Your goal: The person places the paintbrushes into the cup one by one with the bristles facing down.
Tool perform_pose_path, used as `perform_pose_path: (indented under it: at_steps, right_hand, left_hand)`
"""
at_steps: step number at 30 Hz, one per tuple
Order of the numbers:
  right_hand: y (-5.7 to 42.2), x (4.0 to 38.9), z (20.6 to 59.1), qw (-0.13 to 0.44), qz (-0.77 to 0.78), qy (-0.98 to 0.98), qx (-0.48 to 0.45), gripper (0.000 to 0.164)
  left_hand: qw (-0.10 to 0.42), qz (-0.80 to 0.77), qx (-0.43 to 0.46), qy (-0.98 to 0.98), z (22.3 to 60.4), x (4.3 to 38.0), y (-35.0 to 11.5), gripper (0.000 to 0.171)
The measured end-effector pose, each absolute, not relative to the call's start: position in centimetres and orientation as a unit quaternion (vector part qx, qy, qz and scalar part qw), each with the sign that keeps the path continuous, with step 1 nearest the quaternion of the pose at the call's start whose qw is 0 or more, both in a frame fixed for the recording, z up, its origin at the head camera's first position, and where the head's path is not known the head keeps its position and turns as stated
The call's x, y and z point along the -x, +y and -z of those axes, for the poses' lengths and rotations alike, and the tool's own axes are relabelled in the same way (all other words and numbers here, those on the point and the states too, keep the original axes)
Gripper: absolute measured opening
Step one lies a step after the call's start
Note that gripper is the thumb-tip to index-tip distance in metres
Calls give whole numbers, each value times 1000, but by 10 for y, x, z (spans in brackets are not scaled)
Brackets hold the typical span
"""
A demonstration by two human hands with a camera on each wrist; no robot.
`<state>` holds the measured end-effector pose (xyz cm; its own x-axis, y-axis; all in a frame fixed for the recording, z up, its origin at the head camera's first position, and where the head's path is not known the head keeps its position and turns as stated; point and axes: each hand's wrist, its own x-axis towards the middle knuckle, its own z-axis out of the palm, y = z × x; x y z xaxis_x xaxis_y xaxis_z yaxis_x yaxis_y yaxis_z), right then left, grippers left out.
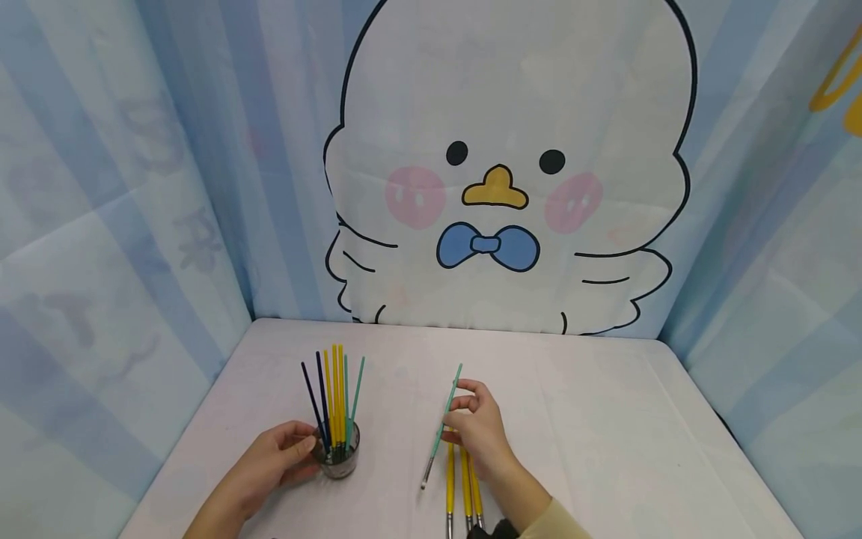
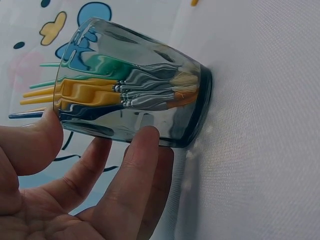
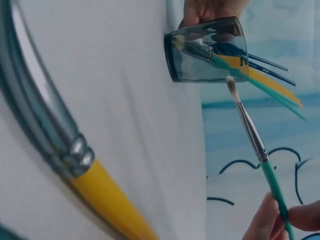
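On the left side of the table, my left hand [image 1: 269,460] holds a clear grey-tinted glass [image 2: 135,125] by its side, thumb near the rim. Several paintbrushes with dark blue, yellow and green handles stand in the glass, bristles down. To the right, my right hand [image 1: 478,427] pinches a green paintbrush [image 3: 271,180] by its handle. That brush tilts, its pale bristles pointing down and toward the front; it is above the table and apart from the glass in the head view. Several yellow paintbrushes [image 1: 450,479] lie under and beside the right hand, partly hidden by it.
A white cloth covers the table [image 1: 606,434]. Behind it hangs a curtain [image 1: 498,90] with a cartoon bird, and blue-striped curtains stand at both sides. A black object [image 1: 494,530] shows by the right sleeve at the bottom edge.
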<state>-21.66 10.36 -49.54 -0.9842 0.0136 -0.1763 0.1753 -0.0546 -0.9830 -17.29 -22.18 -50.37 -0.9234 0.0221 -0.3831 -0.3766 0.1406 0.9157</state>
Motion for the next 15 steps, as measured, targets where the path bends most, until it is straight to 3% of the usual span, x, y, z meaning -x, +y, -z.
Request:
perform_pose_path:
  at_steps: [15]
  right_hand:
    - [68,200,472,47,747,663,-12,64]
  left_hand:
    - [159,-645,121,738,504,174,-222,28]
